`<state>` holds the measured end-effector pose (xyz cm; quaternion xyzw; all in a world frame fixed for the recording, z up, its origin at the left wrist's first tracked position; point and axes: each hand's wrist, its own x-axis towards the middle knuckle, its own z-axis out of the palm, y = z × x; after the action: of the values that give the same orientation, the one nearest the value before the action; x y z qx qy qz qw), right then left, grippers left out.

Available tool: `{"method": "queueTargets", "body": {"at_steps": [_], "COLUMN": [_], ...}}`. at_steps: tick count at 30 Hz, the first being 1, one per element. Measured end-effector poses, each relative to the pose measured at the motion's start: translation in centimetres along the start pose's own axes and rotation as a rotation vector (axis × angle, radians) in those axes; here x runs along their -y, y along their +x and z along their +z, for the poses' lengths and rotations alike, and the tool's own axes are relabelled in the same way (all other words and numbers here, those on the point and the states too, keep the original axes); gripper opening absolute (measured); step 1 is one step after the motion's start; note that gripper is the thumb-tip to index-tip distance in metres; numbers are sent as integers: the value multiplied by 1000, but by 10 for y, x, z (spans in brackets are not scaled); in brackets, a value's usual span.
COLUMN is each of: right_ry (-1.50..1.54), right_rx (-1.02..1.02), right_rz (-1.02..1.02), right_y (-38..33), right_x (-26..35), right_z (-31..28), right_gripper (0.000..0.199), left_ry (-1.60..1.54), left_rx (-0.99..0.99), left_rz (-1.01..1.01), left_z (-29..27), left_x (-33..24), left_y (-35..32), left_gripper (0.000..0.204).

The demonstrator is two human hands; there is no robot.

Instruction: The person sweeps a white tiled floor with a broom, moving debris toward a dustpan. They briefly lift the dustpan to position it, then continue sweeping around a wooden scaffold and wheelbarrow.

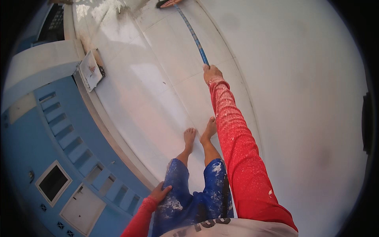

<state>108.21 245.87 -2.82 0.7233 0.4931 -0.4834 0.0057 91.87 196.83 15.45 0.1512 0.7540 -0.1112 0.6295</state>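
My right hand (213, 74) is wrapped round the end of a blue banded broom handle (192, 33), with the arm stretched forward. At the far end of the handle, the orange-red broom head (169, 3) with dark bristles rests on the pale tiled floor (158, 67), partly cut off by the upper edge. My left hand (160, 192) lies on the left thigh of my blue shorts (173, 197), which have whitish smears. That hand holds no object; its thumb is apart from the fingers. White specks cover my red right sleeve.
A white shallow tray (90, 75) with dark bits sits on the left ledge. Pale debris (112, 12) lies at the far left. A smooth white wall (300, 98) runs along my right. Beyond the left edge, a blue building (43, 138) with a white door (83, 209) shows below.
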Motion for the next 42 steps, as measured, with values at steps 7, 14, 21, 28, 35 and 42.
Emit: {"method": "queueTargets", "body": {"at_steps": [7,14,21,28,35,42], "right_ry": [-106,-286,-596,-593,-533,-374], "right_rx": [37,-2,110,23,-35,-116], "right_rz": [-17,418,517,657,471,240], "right_y": [-113,-471,-454,-506,-473,-138], "right_x": [-65,-383,-344,-272,-233,-147], "right_z": [-14,-69,-128,-116,-85,25], "right_gripper": [40,40,45,48,47,53], "left_ry": [-518,-528,-1247,-415,-100,-251], "left_rx": [-158,-157,-494,-282,-261,-167], "left_rz": [-211,-229,481,86,-113,-90], "left_z": [-6,-9,-112,-125,-124,-116], "left_x": [53,153,-299,46,143,101], "left_y": [5,27,312,119,87,110], "left_gripper": [53,39,74,39,30,30]}}
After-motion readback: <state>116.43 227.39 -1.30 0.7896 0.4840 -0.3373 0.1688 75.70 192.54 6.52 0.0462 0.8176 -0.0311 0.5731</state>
